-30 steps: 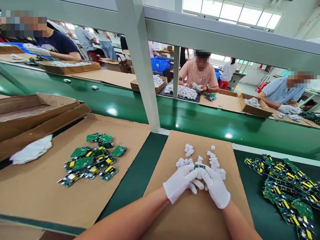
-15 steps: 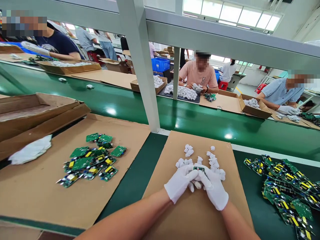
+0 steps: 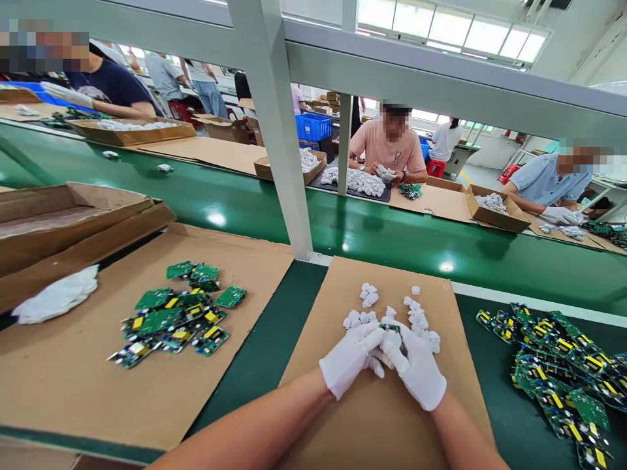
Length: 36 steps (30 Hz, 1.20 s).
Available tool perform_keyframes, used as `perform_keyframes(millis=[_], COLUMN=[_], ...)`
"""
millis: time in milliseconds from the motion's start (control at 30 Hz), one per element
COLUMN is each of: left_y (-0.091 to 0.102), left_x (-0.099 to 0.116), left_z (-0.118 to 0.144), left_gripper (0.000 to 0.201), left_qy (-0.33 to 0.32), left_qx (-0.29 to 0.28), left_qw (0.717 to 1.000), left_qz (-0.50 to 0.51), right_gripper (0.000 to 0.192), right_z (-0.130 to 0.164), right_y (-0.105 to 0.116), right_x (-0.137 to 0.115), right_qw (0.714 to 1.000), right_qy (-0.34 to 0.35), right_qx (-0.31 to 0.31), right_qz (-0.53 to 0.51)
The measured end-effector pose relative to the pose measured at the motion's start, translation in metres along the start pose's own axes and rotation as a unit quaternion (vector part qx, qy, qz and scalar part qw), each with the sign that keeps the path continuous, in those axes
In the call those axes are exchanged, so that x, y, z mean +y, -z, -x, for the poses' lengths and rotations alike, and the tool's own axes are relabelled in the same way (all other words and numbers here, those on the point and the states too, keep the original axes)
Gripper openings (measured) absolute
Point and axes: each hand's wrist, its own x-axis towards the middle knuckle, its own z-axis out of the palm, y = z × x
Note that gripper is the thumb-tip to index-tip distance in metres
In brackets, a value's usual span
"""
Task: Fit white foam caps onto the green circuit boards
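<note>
White-gloved, the left hand [image 3: 349,360] and right hand [image 3: 416,369] are being pressed together around a small circuit board [image 3: 390,328] (steadied for fitting, seemingly) above loose white casings [image 3: 414,316].

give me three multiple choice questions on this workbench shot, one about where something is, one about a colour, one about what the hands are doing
1. Where does the loose white glove lie?
A. on the cardboard sheet far to the left
B. on the green conveyor belt
C. on top of the board pile to the right

2. What colour is the crate behind the post?
A. red
B. blue
C. yellow

3. How are the left hand and right hand?
A. flat and apart on the cardboard
B. one raised off the table
C. gloved and pressed together around a small green circuit board and white piece

Answers:
1 A, the glove rests on the left cardboard sheet, left of the green boards.
2 B, the crate is plainly blue.
3 C, both white-gloved hands meet over the middle cardboard, with a bit of green board showing between the fingers.
</note>
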Motion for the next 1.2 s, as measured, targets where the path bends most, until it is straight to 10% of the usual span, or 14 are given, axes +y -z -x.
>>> perform_keyframes(millis=[1000, 1200], left_y=[-0.001, 0.003], left_x=[0.019, 0.046], left_z=[0.006, 0.01], left_gripper=[0.028, 0.027], left_qy=[0.033, -0.044], left_qx=[-0.046, 0.018], left_qw=[0.994, 0.994], left_qz=[0.094, 0.096], right_gripper=[0.06, 0.047], right_z=[0.003, 0.004], right_y=[0.009, 0.025], right_x=[0.0, 0.001], right_qw=[0.992, 0.992], right_qy=[-0.035, -0.069], right_qx=[-0.043, 0.104], right_qz=[-0.113, -0.029])
